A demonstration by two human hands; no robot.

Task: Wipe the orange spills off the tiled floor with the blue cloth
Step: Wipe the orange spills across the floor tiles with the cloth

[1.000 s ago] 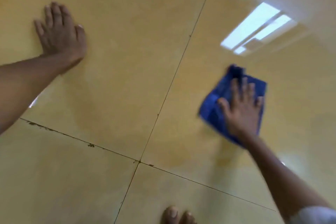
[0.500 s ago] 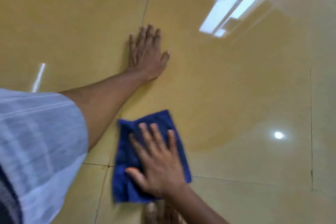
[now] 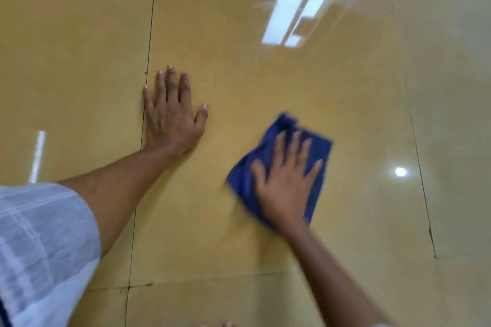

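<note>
Head view is showing the tiled floor [image 3: 265, 93] stretching glossy and yellow around everything. White sleeve [image 3: 39, 247] is filling the corner left of the blue cloth [image 3: 247, 175]. That cloth is lying flat, its long axis tilting up-right, with bare tile lying around its edges. Right hand [image 3: 285, 188] is pressing it with spread fingers; left hand [image 3: 172, 114], flat, fingers straight, is resting left of the cloth, apart from it.

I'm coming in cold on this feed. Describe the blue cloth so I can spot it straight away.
Start at the bright window reflection on the glossy tiled floor and drop down the frame to the right hand. The blue cloth lies flat on the tile under that hand's spread fingers. It is the only dark blue thing on the yellow floor; the left hand presses bare tile.
</note>
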